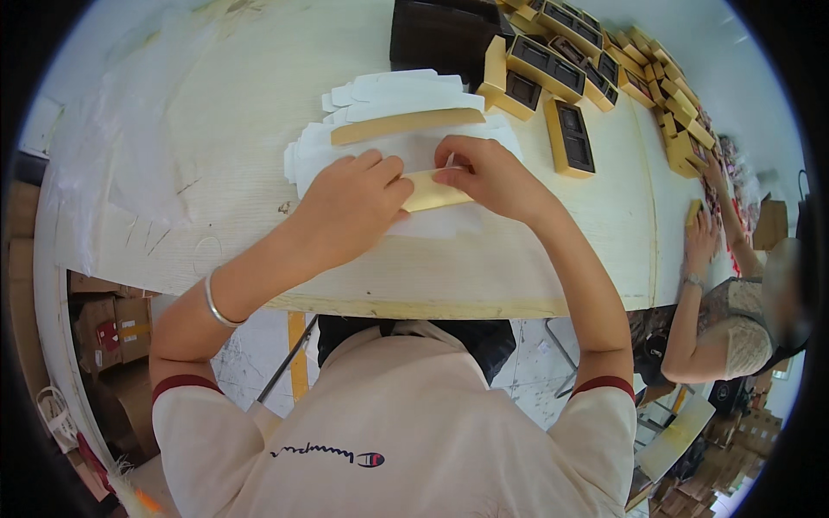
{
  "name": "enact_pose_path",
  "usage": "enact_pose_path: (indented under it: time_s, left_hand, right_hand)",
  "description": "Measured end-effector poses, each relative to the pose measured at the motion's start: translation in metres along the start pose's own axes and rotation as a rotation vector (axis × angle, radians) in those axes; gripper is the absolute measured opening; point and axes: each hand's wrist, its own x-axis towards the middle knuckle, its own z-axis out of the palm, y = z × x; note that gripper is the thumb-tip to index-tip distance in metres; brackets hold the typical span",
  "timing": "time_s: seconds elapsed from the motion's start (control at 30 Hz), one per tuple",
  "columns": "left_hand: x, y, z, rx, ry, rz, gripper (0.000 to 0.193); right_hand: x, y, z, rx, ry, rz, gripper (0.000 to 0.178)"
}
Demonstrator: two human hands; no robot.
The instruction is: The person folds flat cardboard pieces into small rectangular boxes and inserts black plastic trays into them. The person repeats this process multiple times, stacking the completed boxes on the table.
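Observation:
Between my hands is a gold cardboard box (434, 192), long and narrow, partly folded. My left hand (358, 197) grips its left end, fingers curled. At the other end my right hand (490, 175) pinches the upper edge between thumb and fingers. Behind it lie white flat box blanks (389, 89) in a loose stack, with one gold strip of card (408, 125) across them. What my left fingertips press on is partly hidden by the hand.
A black bin (442, 39) stands at the back. Gold boxes with dark inserts (570, 138) spread right of it, and more gold boxes (678, 104) are heaped farther right. Clear plastic sheeting (129, 129) lies left. Another person's hand (702, 242) is at the right edge.

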Motion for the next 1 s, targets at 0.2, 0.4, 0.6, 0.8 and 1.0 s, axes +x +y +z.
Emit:
enact_pose_path:
  time_s: [0.2,0.4,0.6,0.8,1.0]
  left_hand:
    - [-0.007,-0.009,0.014,0.014,0.106,0.082,0.025]
    - [-0.004,-0.014,0.019,0.133,0.000,0.166,0.015]
    - [0.013,-0.034,0.012,0.008,-0.116,-0.088,0.009]
    - [0.025,-0.032,-0.036,0.041,0.283,-0.105,0.018]
    - [0.035,-0.077,-0.024,-0.469,-0.274,-0.386,0.034]
  right_hand:
    - [-0.026,-0.003,0.013,-0.520,0.347,-0.548,0.020]
    - [-0.027,0.012,0.017,-0.646,0.224,-0.635,0.015]
    - [0.014,0.000,0.007,-0.479,0.017,-0.280,0.014]
    - [0.008,0.004,0.010,-0.490,0.047,-0.378,0.016]
    - [-0.009,-0.020,0.031,-1.039,0.220,-0.577,0.031]
